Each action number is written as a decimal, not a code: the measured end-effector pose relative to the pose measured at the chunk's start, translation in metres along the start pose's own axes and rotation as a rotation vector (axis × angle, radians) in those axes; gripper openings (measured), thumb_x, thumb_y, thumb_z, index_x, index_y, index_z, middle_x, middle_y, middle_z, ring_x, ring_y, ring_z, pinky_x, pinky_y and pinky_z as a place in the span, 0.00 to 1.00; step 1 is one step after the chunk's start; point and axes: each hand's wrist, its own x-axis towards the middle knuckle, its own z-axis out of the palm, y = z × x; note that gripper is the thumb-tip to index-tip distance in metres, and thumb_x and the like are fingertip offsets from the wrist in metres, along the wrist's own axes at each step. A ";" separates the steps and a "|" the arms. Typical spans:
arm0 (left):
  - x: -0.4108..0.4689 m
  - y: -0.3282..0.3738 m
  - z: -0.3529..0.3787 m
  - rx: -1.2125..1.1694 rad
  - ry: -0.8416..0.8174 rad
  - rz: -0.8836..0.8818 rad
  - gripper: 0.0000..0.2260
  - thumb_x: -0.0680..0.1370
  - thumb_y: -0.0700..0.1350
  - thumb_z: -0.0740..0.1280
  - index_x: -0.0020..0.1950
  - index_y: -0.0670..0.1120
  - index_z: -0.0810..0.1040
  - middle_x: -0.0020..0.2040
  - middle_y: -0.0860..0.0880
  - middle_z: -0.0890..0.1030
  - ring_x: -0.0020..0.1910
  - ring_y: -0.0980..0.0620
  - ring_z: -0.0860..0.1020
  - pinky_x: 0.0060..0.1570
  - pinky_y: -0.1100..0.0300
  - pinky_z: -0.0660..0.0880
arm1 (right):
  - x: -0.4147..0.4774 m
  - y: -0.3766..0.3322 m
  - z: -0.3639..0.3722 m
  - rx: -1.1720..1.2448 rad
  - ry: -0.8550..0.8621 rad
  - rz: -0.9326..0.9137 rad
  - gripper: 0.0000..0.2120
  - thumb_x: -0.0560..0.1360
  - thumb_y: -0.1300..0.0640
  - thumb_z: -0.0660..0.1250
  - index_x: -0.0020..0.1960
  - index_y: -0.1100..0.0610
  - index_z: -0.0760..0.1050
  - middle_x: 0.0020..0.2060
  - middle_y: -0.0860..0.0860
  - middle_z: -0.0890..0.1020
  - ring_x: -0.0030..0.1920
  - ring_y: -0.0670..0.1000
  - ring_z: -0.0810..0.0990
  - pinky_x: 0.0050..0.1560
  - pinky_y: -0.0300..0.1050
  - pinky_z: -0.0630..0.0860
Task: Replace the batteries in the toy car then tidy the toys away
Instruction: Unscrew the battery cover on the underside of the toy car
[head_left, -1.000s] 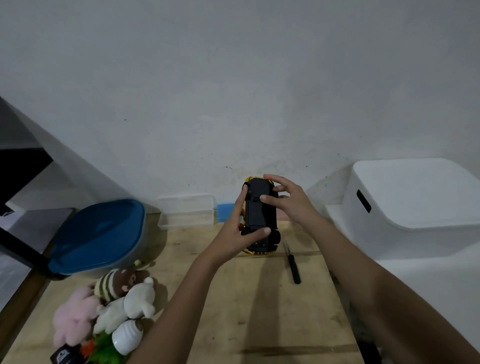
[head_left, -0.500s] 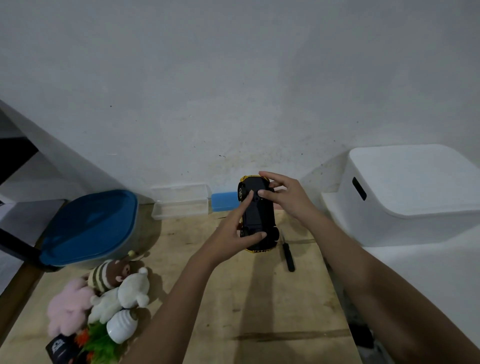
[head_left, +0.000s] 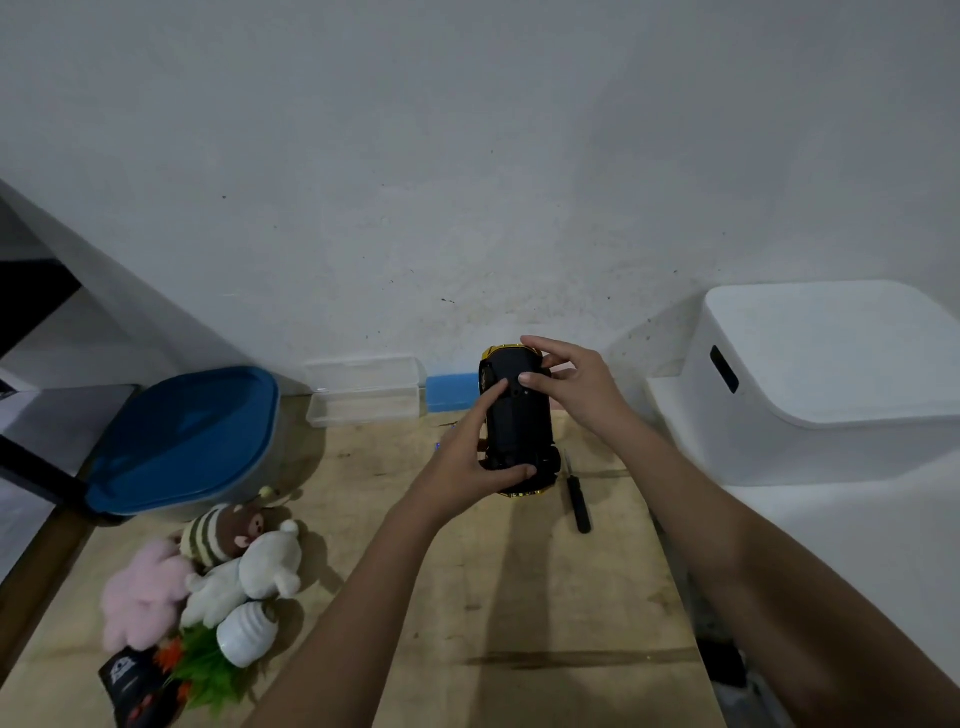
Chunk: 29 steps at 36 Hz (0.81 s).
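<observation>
toy car (head_left: 519, 415), black underside up, gold trim

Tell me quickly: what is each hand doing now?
Left hand: holds the toy car, near end.
Right hand: holds the toy car, far end.

The underside of the toy car (head_left: 519, 415) is seen as matt black plastic, edged at both ends by a glossy, metallic-looking gold shell. The table (head_left: 467, 571) is made of bare pale wood, matt and scuffed. The plush toys (head_left: 208, 566) are covered in soft, fuzzy cloth. Smooth matt plastic is shown by the white bin (head_left: 831, 374), a faint sheen by the blue lid (head_left: 187, 436), and transparent plastic by the clear box (head_left: 363, 389).
</observation>
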 end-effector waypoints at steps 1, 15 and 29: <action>-0.001 0.000 0.000 0.004 0.009 0.002 0.41 0.68 0.47 0.77 0.73 0.65 0.55 0.61 0.60 0.70 0.59 0.55 0.75 0.57 0.58 0.76 | -0.001 0.000 0.000 -0.001 -0.002 0.001 0.21 0.70 0.59 0.72 0.62 0.48 0.76 0.47 0.52 0.75 0.53 0.57 0.78 0.59 0.57 0.76; -0.003 -0.005 0.013 -0.110 0.073 -0.018 0.34 0.67 0.38 0.77 0.63 0.61 0.65 0.62 0.56 0.71 0.55 0.55 0.75 0.44 0.64 0.78 | -0.009 0.007 0.000 0.000 0.005 0.015 0.18 0.71 0.58 0.72 0.60 0.48 0.77 0.48 0.57 0.78 0.52 0.56 0.78 0.59 0.54 0.76; -0.016 -0.028 0.022 -0.223 0.147 -0.109 0.33 0.66 0.31 0.74 0.55 0.63 0.65 0.57 0.62 0.70 0.52 0.58 0.75 0.43 0.58 0.79 | -0.015 0.025 0.023 -0.042 -0.028 -0.009 0.18 0.71 0.60 0.71 0.60 0.50 0.77 0.54 0.56 0.80 0.50 0.50 0.79 0.51 0.37 0.75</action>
